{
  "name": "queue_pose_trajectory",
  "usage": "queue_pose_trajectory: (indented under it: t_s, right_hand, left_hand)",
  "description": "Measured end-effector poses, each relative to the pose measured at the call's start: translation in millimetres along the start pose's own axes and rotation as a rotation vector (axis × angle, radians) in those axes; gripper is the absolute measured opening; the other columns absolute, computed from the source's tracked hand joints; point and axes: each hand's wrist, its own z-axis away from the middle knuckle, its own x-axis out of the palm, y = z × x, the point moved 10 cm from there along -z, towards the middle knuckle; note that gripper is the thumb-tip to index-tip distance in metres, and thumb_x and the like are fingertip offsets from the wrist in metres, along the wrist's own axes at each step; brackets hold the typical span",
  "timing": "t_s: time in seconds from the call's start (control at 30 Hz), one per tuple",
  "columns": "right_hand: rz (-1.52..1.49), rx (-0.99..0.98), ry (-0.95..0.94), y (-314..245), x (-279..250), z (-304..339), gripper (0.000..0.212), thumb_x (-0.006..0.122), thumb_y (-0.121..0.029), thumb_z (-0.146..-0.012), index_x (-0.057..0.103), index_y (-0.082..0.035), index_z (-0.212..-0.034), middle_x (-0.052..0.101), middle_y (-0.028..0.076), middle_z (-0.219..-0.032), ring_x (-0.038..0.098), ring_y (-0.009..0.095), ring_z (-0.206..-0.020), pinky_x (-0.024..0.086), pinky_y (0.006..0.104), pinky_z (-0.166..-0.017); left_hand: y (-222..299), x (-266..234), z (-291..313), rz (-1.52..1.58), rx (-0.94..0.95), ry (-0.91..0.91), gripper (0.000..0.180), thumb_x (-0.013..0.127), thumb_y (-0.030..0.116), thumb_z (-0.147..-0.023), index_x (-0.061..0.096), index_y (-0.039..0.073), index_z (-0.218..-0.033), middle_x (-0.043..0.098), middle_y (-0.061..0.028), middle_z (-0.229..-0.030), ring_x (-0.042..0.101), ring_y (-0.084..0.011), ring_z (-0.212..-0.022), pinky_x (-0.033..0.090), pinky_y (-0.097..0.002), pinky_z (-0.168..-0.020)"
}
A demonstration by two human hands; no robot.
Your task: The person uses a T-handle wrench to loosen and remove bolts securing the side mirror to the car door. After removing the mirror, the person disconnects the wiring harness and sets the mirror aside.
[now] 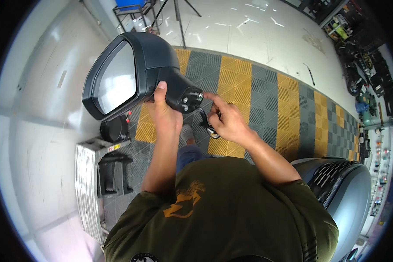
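Observation:
My left hand (pixel 165 114) grips a dark grey car side mirror (pixel 158 52) from below, with the thumb up along its black arm. The mirror is held up in front of me, its glass (pixel 115 81) facing left. Its mounting end, with several metal studs, points right. My right hand (pixel 229 121) is beside that end, index finger stretched out and its tip at the edge by a stud. The thumb is apart from the index finger; the other fingers are curled and partly hidden. A black cable (pixel 203 117) hangs from the mounting end, close by my right thumb.
On the left, an aluminium step platform (pixel 89 187) stands by a pale wall, with a round black container (pixel 114 129) near it. A silver-grey car (pixel 351 196) is at the lower right. Yellow and grey floor tiles (pixel 236 83) lie ahead; tripod legs (pixel 179 22) stand beyond. Shelves of parts line the right.

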Motion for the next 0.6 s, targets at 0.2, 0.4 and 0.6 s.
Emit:
queue_pose_trajectory:
  t_s: [0.2, 0.4, 0.6]
  right_hand:
    - [-0.114, 0.058, 0.154, 11.1, -25.1, -98.2, 0.031, 0.052, -0.006, -0.078, 0.064, -0.003, -0.107, 0.063, 0.02, -0.073, 0.063, 0.036, -0.065, 0.05, 0.0405, -0.065]
    - [0.01, -0.002, -0.153, 41.9, -10.0, -178.6, 0.035, 0.051, -0.003, -0.08, 0.053, -0.004, -0.115, 0.063, 0.016, -0.075, 0.065, 0.029, -0.071, 0.051, 0.0382, -0.067]
    - [-0.569, 0.24, -0.365, 108.4, -19.0, -252.8, 0.02, 0.047, -0.001, -0.086, 0.052, -0.003, -0.105, 0.056, 0.006, -0.083, 0.055, 0.015, -0.066, 0.048, 0.0291, -0.064]
  left_hand:
    - [-32.9, -1.5, -93.9, 0.086, -0.078, 0.03, 0.047, 0.065, 0.017, -0.084, 0.046, -0.004, -0.121, 0.058, -0.0123, -0.111, 0.063, -0.0238, -0.096, 0.054, -0.0354, -0.082]
    - [-25.2, 2.7, -155.7, 0.058, 0.041, 0.125, 0.051, 0.067, 0.018, -0.082, 0.045, -0.001, -0.123, 0.057, -0.0127, -0.113, 0.062, -0.0246, -0.097, 0.054, -0.0375, -0.083]
    - [-19.6, -18.7, -163.6, 0.022, 0.126, 0.379, 0.059, 0.069, 0.022, -0.08, 0.041, -0.002, -0.126, 0.056, -0.0149, -0.114, 0.062, -0.0262, -0.098, 0.055, -0.0396, -0.083]
